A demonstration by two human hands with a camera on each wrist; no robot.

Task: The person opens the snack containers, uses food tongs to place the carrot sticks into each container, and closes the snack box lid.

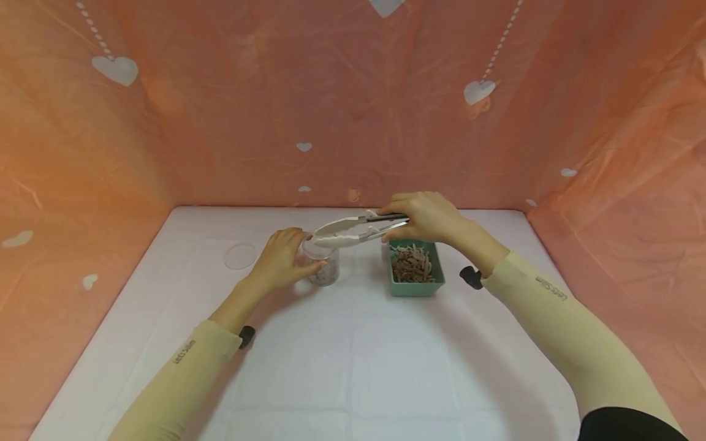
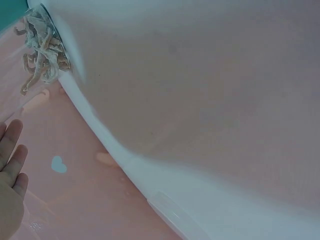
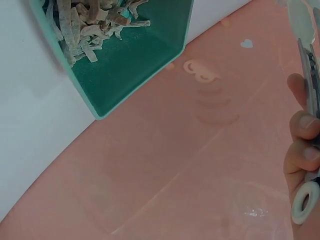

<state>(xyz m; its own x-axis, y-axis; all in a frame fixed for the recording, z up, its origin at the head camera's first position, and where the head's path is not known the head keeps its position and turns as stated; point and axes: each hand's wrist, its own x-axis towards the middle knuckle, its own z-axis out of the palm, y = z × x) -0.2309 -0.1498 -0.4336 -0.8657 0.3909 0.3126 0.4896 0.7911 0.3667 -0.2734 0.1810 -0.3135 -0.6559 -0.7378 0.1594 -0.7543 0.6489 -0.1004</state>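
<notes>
Reaching across from the right, the pale-ended metal tongs (image 1: 361, 237) stand with their two arms parted, tips over the mouth of a clear, cylindrical jar (image 1: 326, 275). The right hand (image 1: 425, 215) grips them with curled fingers, above the far end of a green box (image 1: 416, 291) holding brownish, curling strips (image 1: 410, 264). The left hand (image 1: 281, 257) is partly closed around the jar, thumb in front and fingers behind. The left wrist view shows similar strips through the jar's clear wall, which the head view barely makes out; the right wrist view shows bare green inside the box and a white ring (image 3: 305, 202) at the tongs' handle end. A clear disc (image 1: 240, 256) lies left of the jar on the white-covered table (image 1: 353, 355). Orange-pink sheeting (image 1: 353, 104) printed with pale hearts (image 1: 119, 70) encloses the back and sides.
</notes>
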